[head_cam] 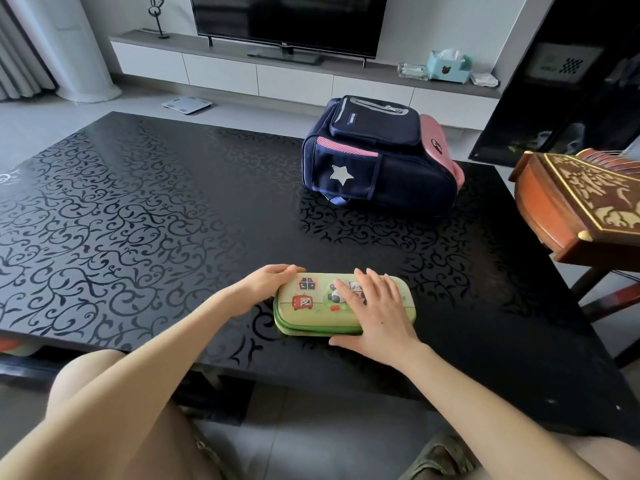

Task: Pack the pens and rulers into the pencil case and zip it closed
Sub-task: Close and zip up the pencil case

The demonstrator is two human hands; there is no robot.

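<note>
A green pencil case (311, 308) with panda pictures on its lid lies flat and closed near the front edge of the black patterned table (156, 209). My left hand (263, 284) cups the case's left end, fingers curled over its far corner. My right hand (375, 306) lies flat on the right half of the lid, fingers spread, thumb at the near edge by the zip. No pens or rulers are visible.
A navy and pink backpack (377, 157) lies on the table's far right. A carved wooden instrument (581, 199) juts in at the right edge. A TV stand (294, 69) with a tissue box (448, 65) runs along the back wall.
</note>
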